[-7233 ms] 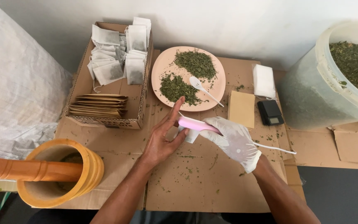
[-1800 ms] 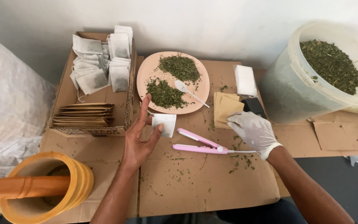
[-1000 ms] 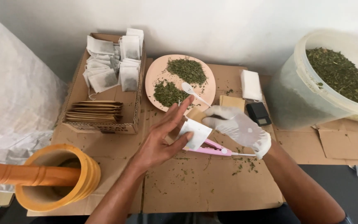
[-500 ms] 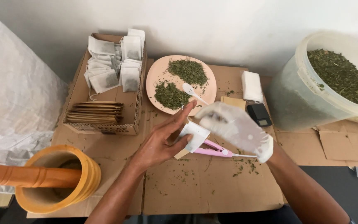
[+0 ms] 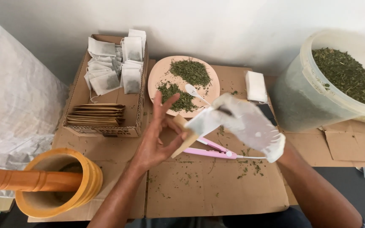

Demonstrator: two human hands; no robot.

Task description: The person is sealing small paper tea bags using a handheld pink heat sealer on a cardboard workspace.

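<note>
Pinching a small white sachet [image 5: 200, 123] and a tan envelope [image 5: 183, 141] between them, the left hand [image 5: 157, 141] is clamping thumb and forefinger on the envelope with the other fingers spread, while the gloved right hand [image 5: 252, 126] is gripping the sachet's top edge. Both are looking light, limp and tearable, best gripped by the edges.
</note>
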